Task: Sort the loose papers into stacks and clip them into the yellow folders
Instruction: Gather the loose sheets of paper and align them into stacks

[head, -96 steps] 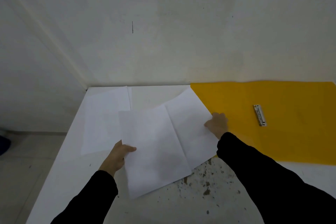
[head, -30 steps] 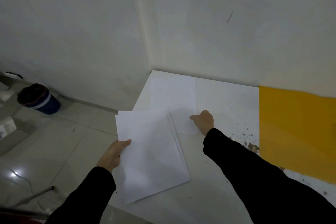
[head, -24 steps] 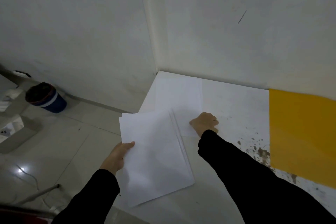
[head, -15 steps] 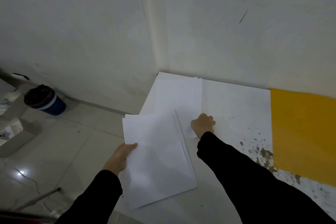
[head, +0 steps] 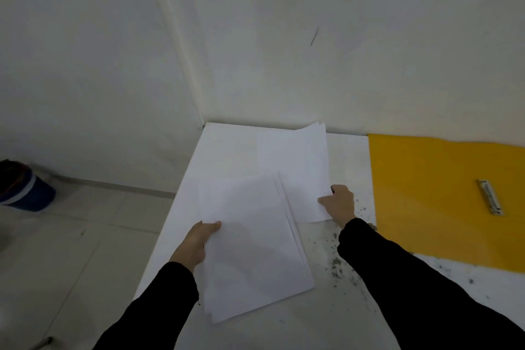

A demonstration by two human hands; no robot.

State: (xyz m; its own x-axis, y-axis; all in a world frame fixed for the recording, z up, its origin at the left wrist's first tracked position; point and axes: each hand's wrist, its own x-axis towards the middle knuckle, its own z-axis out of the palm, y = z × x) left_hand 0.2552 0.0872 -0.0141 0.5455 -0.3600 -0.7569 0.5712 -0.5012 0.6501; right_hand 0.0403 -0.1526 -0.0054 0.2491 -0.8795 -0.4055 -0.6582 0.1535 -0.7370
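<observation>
Left hand (head: 199, 241) grips paper stack (head: 252, 247) by left edge, near on table (head: 341, 315). Right hand (head: 339, 203) pinches near-right corner of far sheets (head: 298, 162). Yellow folder (head: 426, 193) lies open right, metal clip (head: 489, 196) showing.

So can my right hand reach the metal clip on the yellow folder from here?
Probably yes: only bare table and open folder lie between the right hand and the clip, though that hand is pinching a paper sheet.
</observation>
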